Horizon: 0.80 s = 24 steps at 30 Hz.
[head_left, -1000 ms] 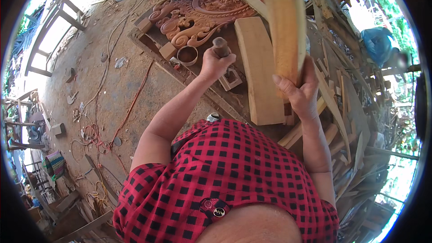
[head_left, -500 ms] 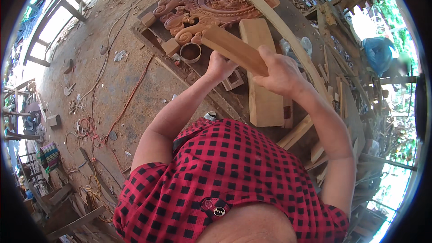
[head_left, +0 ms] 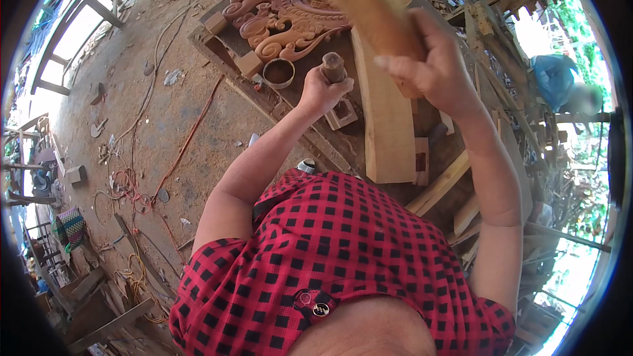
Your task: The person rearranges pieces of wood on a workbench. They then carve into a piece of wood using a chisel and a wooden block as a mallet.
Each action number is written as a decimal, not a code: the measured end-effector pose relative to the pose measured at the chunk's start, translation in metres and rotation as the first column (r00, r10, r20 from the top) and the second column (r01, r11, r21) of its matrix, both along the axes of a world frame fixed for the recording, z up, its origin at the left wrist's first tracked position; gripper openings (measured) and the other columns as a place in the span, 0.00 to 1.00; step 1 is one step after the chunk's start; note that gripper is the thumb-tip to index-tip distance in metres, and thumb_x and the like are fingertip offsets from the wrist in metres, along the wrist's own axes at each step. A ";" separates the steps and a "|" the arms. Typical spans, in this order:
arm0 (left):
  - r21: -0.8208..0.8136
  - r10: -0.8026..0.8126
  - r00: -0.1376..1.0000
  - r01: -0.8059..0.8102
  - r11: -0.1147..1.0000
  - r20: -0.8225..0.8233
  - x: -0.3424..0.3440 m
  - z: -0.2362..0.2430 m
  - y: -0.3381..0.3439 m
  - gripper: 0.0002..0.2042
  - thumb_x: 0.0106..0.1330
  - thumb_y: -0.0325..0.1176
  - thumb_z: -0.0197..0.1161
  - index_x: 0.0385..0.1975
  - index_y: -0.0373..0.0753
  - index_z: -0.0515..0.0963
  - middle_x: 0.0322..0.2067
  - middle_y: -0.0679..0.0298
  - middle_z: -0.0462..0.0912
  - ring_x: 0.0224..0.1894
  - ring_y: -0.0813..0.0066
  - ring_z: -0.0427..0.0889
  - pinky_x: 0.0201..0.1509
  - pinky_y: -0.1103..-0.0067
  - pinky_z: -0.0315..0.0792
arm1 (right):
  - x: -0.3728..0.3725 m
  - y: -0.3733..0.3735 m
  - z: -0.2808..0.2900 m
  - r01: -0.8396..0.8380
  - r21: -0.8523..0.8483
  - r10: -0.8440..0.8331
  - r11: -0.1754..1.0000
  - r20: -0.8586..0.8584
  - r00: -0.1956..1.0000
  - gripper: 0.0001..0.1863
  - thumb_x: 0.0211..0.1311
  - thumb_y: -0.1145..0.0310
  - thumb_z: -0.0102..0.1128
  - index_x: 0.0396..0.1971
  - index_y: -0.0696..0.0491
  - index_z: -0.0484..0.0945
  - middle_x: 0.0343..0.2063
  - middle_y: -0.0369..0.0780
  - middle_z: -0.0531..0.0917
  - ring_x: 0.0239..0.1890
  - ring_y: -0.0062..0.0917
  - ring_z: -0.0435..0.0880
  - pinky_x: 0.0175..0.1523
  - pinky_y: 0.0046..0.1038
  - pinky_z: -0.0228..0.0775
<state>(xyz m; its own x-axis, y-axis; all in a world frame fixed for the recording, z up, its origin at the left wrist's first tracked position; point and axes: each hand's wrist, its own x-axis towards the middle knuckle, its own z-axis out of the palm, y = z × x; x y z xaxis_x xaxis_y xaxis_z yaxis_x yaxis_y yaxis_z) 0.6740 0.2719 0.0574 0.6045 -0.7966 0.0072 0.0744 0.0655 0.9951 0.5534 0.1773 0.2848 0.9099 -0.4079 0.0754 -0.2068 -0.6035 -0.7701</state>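
Note:
My left hand (head_left: 321, 94) is wrapped round an upright chisel handle (head_left: 333, 66) of worn round wood; its blade is hidden beneath the hand. Up and to the right, my right hand (head_left: 435, 69) grips one end of a thick wooden bar (head_left: 362, 6), lifted, slanting toward the far left and blurred by motion. The bar is clear of the chisel handle. A long pale timber (head_left: 388, 125) lies just right of my left hand. Beyond both hands is a reddish-brown panel carved with scrolls (head_left: 283, 20), partly covered by the bar.
A round tin (head_left: 279, 74) with dark contents stands by the panel's near edge, beside a small wood block (head_left: 249, 64). Wood offcuts (head_left: 443, 181) lie at the right. Cords (head_left: 188, 142) and shavings are strewn over the floor at the left. A blue bag (head_left: 552, 79) hangs far right.
My right hand has raised the wooden bar up and away from my left hand. The chisel handle in my left hand, covered by the bar before, now shows.

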 end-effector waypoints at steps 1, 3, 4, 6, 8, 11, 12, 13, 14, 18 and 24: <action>0.002 -0.011 1.000 0.011 1.000 0.009 0.001 0.001 -0.001 0.07 0.54 0.26 0.67 0.25 0.36 0.74 0.22 0.71 0.78 0.25 0.85 0.74 0.31 0.81 0.71 | -0.001 0.012 -0.005 0.078 0.025 -0.081 0.997 0.183 0.980 0.28 0.42 0.57 0.68 0.40 0.58 0.70 0.35 0.52 0.82 0.39 0.46 0.82 0.46 0.44 0.72; -0.050 -0.014 1.000 0.013 0.999 -0.027 -0.004 -0.001 -0.005 0.07 0.54 0.26 0.67 0.25 0.36 0.74 0.22 0.71 0.77 0.25 0.85 0.74 0.31 0.80 0.70 | -0.004 0.008 -0.019 -0.007 -0.253 -0.035 0.968 -0.160 0.987 0.27 0.43 0.57 0.68 0.40 0.58 0.71 0.35 0.51 0.82 0.40 0.46 0.82 0.46 0.43 0.72; -0.103 -0.022 0.998 0.015 0.995 -0.062 -0.007 -0.001 -0.008 0.07 0.54 0.26 0.67 0.25 0.36 0.74 0.22 0.71 0.77 0.25 0.85 0.74 0.31 0.80 0.70 | -0.006 0.004 -0.026 -0.176 -0.466 -0.083 0.867 -0.482 0.872 0.27 0.44 0.58 0.68 0.41 0.58 0.71 0.36 0.51 0.82 0.41 0.46 0.82 0.45 0.43 0.72; -0.053 -0.023 0.999 0.021 0.998 -0.034 -0.003 -0.003 -0.006 0.07 0.54 0.27 0.67 0.25 0.36 0.74 0.22 0.71 0.77 0.25 0.85 0.74 0.31 0.80 0.70 | -0.001 -0.008 -0.024 -0.222 -0.395 -0.032 0.892 -0.543 0.839 0.27 0.44 0.58 0.68 0.43 0.57 0.71 0.36 0.50 0.83 0.42 0.46 0.82 0.45 0.42 0.72; 0.006 -0.004 1.000 0.004 1.000 -0.015 0.000 -0.006 -0.001 0.07 0.53 0.27 0.67 0.25 0.36 0.74 0.22 0.71 0.77 0.25 0.85 0.73 0.31 0.80 0.70 | 0.007 -0.004 -0.001 -0.077 -0.420 -0.055 0.904 -0.294 0.954 0.27 0.46 0.58 0.68 0.44 0.56 0.70 0.35 0.50 0.83 0.41 0.47 0.82 0.45 0.43 0.72; -0.029 -0.013 1.000 0.012 1.000 -0.025 0.001 -0.004 -0.004 0.07 0.54 0.27 0.67 0.24 0.36 0.75 0.22 0.71 0.77 0.25 0.85 0.73 0.30 0.80 0.70 | 0.001 -0.001 -0.012 0.000 -0.165 0.008 0.986 0.045 0.999 0.25 0.48 0.58 0.68 0.44 0.55 0.71 0.34 0.49 0.82 0.36 0.40 0.83 0.42 0.38 0.73; -0.022 -0.011 1.000 0.011 1.000 -0.011 0.000 -0.005 -0.006 0.07 0.53 0.27 0.67 0.24 0.36 0.74 0.22 0.72 0.77 0.24 0.85 0.73 0.30 0.80 0.70 | -0.001 0.002 -0.015 0.067 -0.178 -0.056 0.982 0.065 0.996 0.26 0.48 0.60 0.69 0.47 0.54 0.72 0.35 0.47 0.82 0.34 0.33 0.84 0.39 0.33 0.75; -0.015 -0.008 1.000 0.009 1.000 0.003 0.000 -0.006 -0.007 0.07 0.53 0.27 0.67 0.23 0.37 0.74 0.21 0.72 0.77 0.24 0.85 0.72 0.30 0.80 0.70 | -0.001 0.002 -0.020 -0.028 -0.468 -0.065 0.883 -0.182 0.981 0.27 0.48 0.57 0.68 0.47 0.52 0.72 0.35 0.47 0.82 0.36 0.41 0.83 0.41 0.38 0.74; -0.018 -0.010 1.000 0.010 1.000 0.005 0.000 -0.007 -0.007 0.07 0.53 0.27 0.67 0.23 0.37 0.74 0.21 0.72 0.77 0.24 0.85 0.72 0.30 0.80 0.70 | 0.002 -0.004 -0.019 -0.026 -0.470 -0.067 0.882 -0.180 0.981 0.27 0.48 0.57 0.68 0.47 0.52 0.72 0.35 0.47 0.82 0.36 0.41 0.83 0.41 0.38 0.74; -0.023 0.001 1.000 -0.001 1.000 -0.002 0.003 -0.004 -0.003 0.07 0.53 0.26 0.67 0.23 0.36 0.74 0.21 0.72 0.76 0.24 0.86 0.72 0.29 0.81 0.69 | 0.014 -0.013 0.002 -0.190 -0.478 -0.038 0.857 -0.427 0.904 0.28 0.46 0.56 0.70 0.46 0.54 0.72 0.35 0.50 0.82 0.36 0.46 0.82 0.42 0.42 0.73; -0.083 -0.003 0.999 0.000 0.997 -0.034 0.001 -0.007 -0.004 0.06 0.54 0.25 0.67 0.24 0.36 0.75 0.21 0.73 0.76 0.24 0.86 0.72 0.29 0.81 0.69 | -0.004 -0.001 -0.057 -0.197 -0.465 0.001 0.863 -0.388 0.922 0.26 0.45 0.60 0.71 0.38 0.60 0.70 0.27 0.46 0.80 0.36 0.30 0.82 0.43 0.32 0.71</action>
